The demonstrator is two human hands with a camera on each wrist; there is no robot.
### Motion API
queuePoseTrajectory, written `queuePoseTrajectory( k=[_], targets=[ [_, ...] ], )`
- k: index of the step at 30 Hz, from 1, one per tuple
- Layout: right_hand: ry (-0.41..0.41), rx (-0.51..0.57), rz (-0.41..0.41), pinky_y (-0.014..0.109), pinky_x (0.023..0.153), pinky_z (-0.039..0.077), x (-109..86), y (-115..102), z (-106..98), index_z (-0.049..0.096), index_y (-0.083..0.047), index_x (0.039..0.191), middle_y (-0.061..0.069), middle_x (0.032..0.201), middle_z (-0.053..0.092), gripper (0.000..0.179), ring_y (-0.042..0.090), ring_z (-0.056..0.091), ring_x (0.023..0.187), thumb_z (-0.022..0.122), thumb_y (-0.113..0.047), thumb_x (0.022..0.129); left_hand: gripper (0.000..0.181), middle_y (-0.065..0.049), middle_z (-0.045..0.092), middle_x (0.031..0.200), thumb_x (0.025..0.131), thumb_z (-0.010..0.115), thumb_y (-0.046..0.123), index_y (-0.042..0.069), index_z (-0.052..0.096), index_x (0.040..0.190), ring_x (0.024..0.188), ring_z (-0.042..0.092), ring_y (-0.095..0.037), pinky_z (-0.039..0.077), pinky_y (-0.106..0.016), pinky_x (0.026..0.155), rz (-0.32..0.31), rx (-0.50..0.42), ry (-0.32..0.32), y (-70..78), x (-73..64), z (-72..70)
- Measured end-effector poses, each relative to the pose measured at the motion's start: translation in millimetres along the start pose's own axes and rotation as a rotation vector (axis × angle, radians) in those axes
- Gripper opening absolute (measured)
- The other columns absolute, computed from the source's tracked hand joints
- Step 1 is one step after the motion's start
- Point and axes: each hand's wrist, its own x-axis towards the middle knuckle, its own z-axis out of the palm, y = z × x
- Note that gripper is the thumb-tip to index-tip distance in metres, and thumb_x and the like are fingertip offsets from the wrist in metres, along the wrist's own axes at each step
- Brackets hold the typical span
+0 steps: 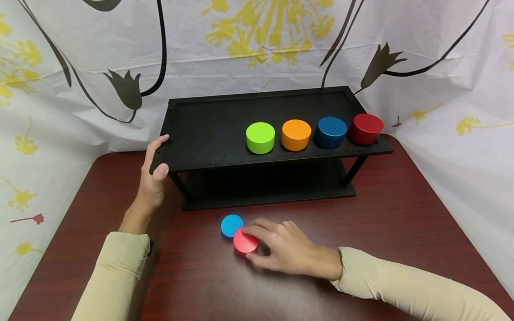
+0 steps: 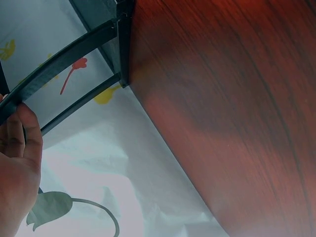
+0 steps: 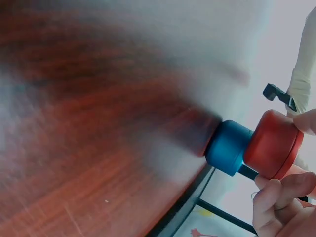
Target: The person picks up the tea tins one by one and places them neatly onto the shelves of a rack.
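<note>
My left hand grips the left end of a black two-tier shelf, thumb at its front corner. The left wrist view shows those fingers at the shelf's end bar. With thumb and fingers my right hand pinches a pinkish-red round tin in front of the shelf. Right beside it, on the table, stands a light blue round tin. In the right wrist view the red tin is tilted and overlaps the blue one.
Along the front of the top shelf stand a green tin, an orange tin, a dark blue tin and a dark red tin. The brown table meets a patterned white sheet behind and at both sides.
</note>
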Motion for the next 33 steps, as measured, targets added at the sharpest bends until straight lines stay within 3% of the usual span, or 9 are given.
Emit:
queuePoseTrajectory(
  k=[5, 10, 16, 22, 33],
  targets=[
    [0.031, 0.015, -0.019, 0.010, 0.048, 0.034, 7.0, -0.6, -7.8, 0.067, -0.013, 0.124, 0.002, 0.117, 0.066, 0.045, -0.004, 0.044, 0.058, 0.074, -0.037, 0.086, 0.066, -0.007, 0.039, 0.150, 0.090, 0.051, 0.042, 0.015, 0.043, 0.150, 0.132, 0.038, -0.024, 0.026, -0.031, 0.106, -0.005, 0.000, 0.008, 0.7, 0.6, -0.4],
    [0.133, 0.042, -0.042, 0.012, 0.045, 0.032, 17.9, -0.5, -24.6, 0.066, -0.012, 0.123, 0.002, 0.118, 0.065, 0.043, -0.004, 0.040, 0.052, 0.075, -0.034, 0.086, 0.065, -0.008, 0.040, 0.150, 0.090, 0.051, 0.039, 0.015, 0.043, 0.150, 0.131, 0.039, -0.024, 0.026, -0.031, 0.106, -0.009, -0.015, 0.006, 0.9, 1.4, 0.7],
    [0.257, 0.033, -0.057, 0.014, 0.059, 0.047, 32.8, -0.1, -44.7, 0.066, -0.011, 0.123, 0.003, 0.119, 0.064, 0.044, 0.006, 0.062, 0.075, 0.075, -0.032, 0.086, 0.065, -0.008, 0.040, 0.150, 0.090, 0.051, 0.040, 0.014, 0.043, 0.150, 0.130, 0.039, -0.024, 0.026, -0.031, 0.106, 0.001, -0.011, 0.011, 0.3, 1.3, 0.8],
    [0.315, 0.029, -0.059, 0.022, 0.071, 0.053, 42.4, 0.8, -52.9, 0.067, -0.011, 0.124, 0.003, 0.120, 0.064, 0.044, 0.010, 0.063, 0.093, 0.075, -0.030, 0.085, 0.066, -0.008, 0.039, 0.151, 0.090, 0.051, 0.041, 0.014, 0.044, 0.149, 0.132, 0.038, -0.024, 0.025, -0.031, 0.106, 0.004, -0.014, 0.014, -0.4, 0.8, 0.4],
    [0.417, 0.015, -0.078, 0.027, 0.075, 0.055, 56.0, 0.9, -58.0, 0.068, -0.009, 0.122, 0.005, 0.119, 0.065, 0.043, 0.013, 0.065, 0.095, 0.077, -0.028, 0.084, 0.066, -0.007, 0.039, 0.151, 0.090, 0.050, 0.042, 0.014, 0.043, 0.150, 0.133, 0.037, -0.023, 0.024, -0.032, 0.107, -0.006, 0.012, 0.012, 1.0, 0.0, 0.7]
  ],
)
